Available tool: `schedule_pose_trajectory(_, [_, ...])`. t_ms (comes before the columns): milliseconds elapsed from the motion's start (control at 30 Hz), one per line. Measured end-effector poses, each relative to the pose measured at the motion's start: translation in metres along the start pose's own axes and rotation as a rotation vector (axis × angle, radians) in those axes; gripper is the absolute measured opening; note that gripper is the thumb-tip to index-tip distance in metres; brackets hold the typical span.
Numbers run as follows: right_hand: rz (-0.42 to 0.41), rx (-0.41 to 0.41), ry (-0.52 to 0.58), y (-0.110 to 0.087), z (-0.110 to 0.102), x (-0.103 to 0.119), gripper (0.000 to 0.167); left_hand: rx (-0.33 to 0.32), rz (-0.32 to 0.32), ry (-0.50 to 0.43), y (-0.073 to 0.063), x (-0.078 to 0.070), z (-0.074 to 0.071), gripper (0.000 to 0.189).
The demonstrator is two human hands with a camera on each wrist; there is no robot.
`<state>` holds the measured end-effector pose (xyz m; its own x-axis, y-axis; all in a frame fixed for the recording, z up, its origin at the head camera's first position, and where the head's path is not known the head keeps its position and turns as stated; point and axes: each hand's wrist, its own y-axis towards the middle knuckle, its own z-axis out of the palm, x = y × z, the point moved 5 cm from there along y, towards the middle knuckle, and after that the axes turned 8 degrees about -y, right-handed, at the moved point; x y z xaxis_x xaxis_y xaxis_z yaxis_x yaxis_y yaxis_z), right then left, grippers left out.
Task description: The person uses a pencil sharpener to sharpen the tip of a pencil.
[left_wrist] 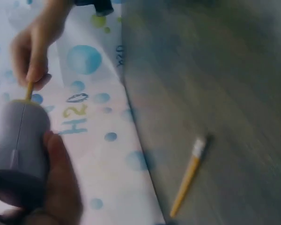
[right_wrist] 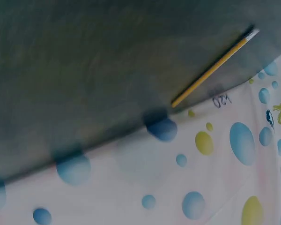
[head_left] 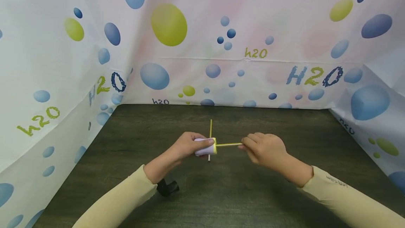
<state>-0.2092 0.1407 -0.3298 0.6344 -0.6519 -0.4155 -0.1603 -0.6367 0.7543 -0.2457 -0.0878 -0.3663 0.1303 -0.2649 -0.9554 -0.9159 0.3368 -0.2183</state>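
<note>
Tabletop: we are seeing a loose pencil
Left hand: gripping lavender sharpener
Right hand: pinching second pencil

- The lavender sharpener, smooth and yellow-rimmed, is lying sideways in the left hand, its yellow end facing right.
- The slim yellow pencil is extending from the sharpener's yellow end, the right hand pinching it right of the sharpener.

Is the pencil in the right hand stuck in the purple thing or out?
In, it seems: the pencil meets the yellow end of the purple thing, and its tip is hidden.
</note>
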Motion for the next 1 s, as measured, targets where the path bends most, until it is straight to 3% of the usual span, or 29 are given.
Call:
schedule_pose_trajectory(67, [0.085,0.153,0.084,0.0,0.004,-0.002,0.055,-0.067,0.094,0.08,-0.001,-0.001,0.0,0.039])
schedule_pose_trajectory(133, [0.202,0.394,0.284,-0.002,0.012,-0.007,0.051,-0.119,0.26,0.213,-0.005,-0.003,0.001,0.038])
schedule_pose_trajectory(200, [0.354,0.686,0.644,-0.008,0.024,-0.01,0.047,-0.13,0.512,0.407,-0.012,-0.007,0.007,0.041])
schedule_pose_trajectory(267, [0.569,0.971,1.004,-0.02,0.034,-0.012,0.041,-0.146,0.798,0.614,-0.02,-0.011,0.015,0.046])
schedule_pose_trajectory(300, [0.666,1.086,1.133,-0.025,0.036,-0.013,0.04,-0.161,0.93,0.701,-0.024,-0.012,0.019,0.048])
schedule_pose_trajectory(333, [0.733,1.17,1.231,-0.029,0.038,-0.013,0.04,-0.176,1.03,0.771,-0.027,-0.012,0.022,0.051])
schedule_pose_trajectory(367, [0.771,1.224,1.292,-0.033,0.04,-0.014,0.041,-0.184,1.091,0.812,-0.028,-0.012,0.023,0.052])
schedule_pose_trajectory(400, [0.781,1.243,1.295,-0.034,0.04,-0.015,0.041,-0.183,1.098,0.82,-0.027,-0.013,0.024,0.053])
schedule_pose_trajectory(467, [0.712,1.159,1.213,-0.032,0.039,-0.017,0.041,-0.154,0.977,0.75,-0.021,-0.014,0.02,0.05])
schedule_pose_trajectory(500, [0.647,1.077,1.115,-0.028,0.037,-0.019,0.042,-0.135,0.863,0.682,-0.017,-0.014,0.016,0.047])
schedule_pose_trajectory(633, [0.253,0.584,0.499,-0.009,0.019,-0.018,0.054,-0.074,0.32,0.33,0.0,-0.005,0.0,0.04])
schedule_pose_trajectory(700, [0.1,0.328,0.22,-0.003,0.008,-0.013,0.057,-0.026,0.117,0.159,0.004,0.0,-0.004,0.041])
schedule_pose_trajectory(733, [0.038,0.217,0.122,-0.001,0.004,-0.011,0.057,0.008,0.047,0.09,0.005,0.002,-0.005,0.043])
schedule_pose_trajectory(833, [-0.083,0.032,-0.032,0.0,-0.002,-0.005,0.046,0.114,-0.09,-0.079,0.005,0.006,-0.003,0.047])
schedule_pose_trajectory(900, [-0.12,-0.023,-0.095,-0.001,-0.004,-0.002,0.042,0.168,-0.131,-0.147,0.004,0.006,0.0,0.048])
schedule_pose_trajectory(1000, [-0.116,-0.054,-0.126,-0.002,-0.006,-0.001,0.041,0.184,-0.15,-0.181,0.003,0.006,0.003,0.047])
